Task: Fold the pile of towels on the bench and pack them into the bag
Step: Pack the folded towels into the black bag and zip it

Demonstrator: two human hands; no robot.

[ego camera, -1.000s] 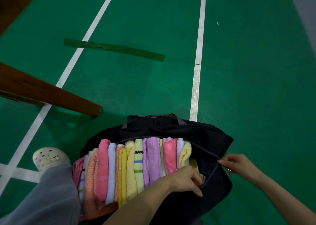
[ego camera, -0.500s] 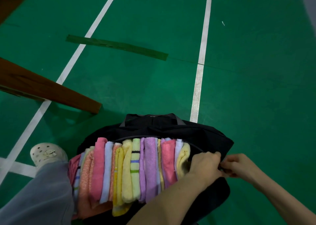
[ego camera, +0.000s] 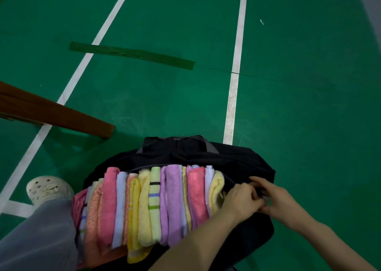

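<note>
The black bag (ego camera: 206, 157) lies open on the green floor (ego camera: 309, 106) at 6 o'clock in the view. The folded towels (ego camera: 156, 204) stand on edge inside it in one tight row, running from 8 o'clock toward the middle. Both hands meet at the bag's 4 o'clock end. The left hand (ego camera: 241, 202) curls its fingers over the rim just beside the last yellow towel. The right hand (ego camera: 276, 198) pinches the same end from outside, touching the left. Each grip is narrow and closed on bag fabric; the knuckles hide the zip's slider, so I cannot tell whether either hand has it.

The packing looks done, so the step is likely closing the zip track (ego camera: 231, 179). To do it well, one hand should anchor this end and pull it taut toward 3 o'clock while the other draws the slider toward 9 o'clock. The towels bulge above the rim, and some spill over the near side at 7 o'clock. Pressing them down ahead of the slider should keep terry loops out of the teeth.
</note>
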